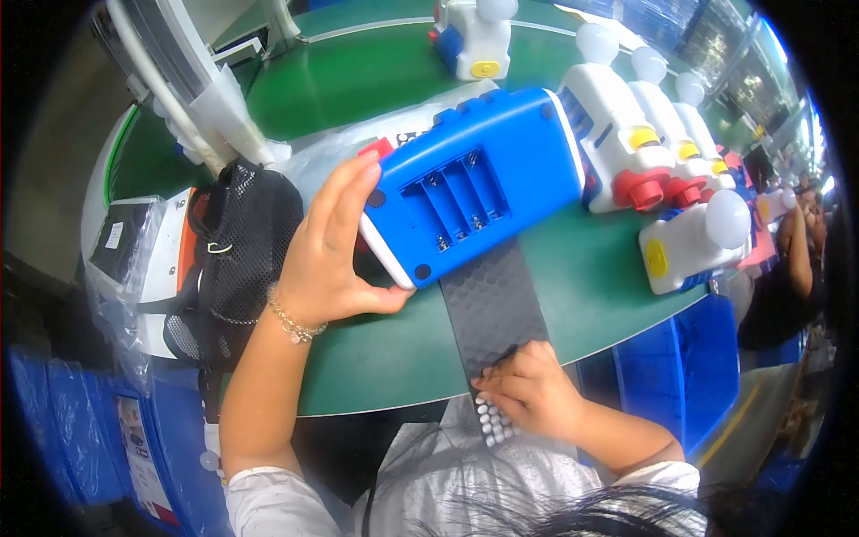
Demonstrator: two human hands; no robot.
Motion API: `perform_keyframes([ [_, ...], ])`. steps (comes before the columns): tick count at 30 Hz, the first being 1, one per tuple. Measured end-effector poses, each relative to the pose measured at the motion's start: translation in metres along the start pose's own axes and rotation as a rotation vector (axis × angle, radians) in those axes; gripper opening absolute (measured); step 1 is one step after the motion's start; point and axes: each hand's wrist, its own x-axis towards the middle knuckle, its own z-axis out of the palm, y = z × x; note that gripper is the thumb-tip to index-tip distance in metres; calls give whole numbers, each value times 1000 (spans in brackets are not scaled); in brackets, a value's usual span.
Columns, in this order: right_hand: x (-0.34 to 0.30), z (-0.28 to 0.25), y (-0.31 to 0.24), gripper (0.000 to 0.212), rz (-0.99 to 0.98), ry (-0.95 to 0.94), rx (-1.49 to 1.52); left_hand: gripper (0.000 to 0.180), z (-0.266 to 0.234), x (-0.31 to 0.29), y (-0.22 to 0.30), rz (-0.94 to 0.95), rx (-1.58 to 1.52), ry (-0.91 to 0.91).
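Note:
My left hand (333, 246) grips the left end of a blue plastic toy housing (528, 152) with white sides. Its blue face is turned up, showing a battery compartment (456, 201) without a cover; the slots and metal springs are visible. Three dark round pads (422, 271) sit near its corners. A black sheet of round pads (495, 300) lies partly under the housing and runs over the table's near edge. At the sheet's lower end the dots look whitish. The fingers of my right hand (537, 389) are closed at the sheet there; whether a single pad is between them is hidden.
Several white toy units with bulb-like tops (617, 134) stand at the right, one (474, 40) at the back. A black mesh bag (246, 242) and plastic-wrapped packages (134, 246) lie left. Blue bins (684, 367) stand below the table's right edge. A person (787, 259) is at far right.

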Motion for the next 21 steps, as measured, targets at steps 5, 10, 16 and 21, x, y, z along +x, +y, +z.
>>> perform_keyframes([
  [5, 6, -7, -3, 19, 5, -41, 16, 104, 0, 3, 1, -11, -20, 5],
  [10, 6, -3, 4, 16, -53, -20, 45, 104, -4, 5, -1, -15, 0, -6],
  [16, 18, -25, 13, 11, -18, -91, 265, 105, -3, 3, 0, -22, 4, -23],
  [21, 60, -71, 40, 12, 155, 462, 475, 104, -7, 0, 2, -39, 8, -40],
])
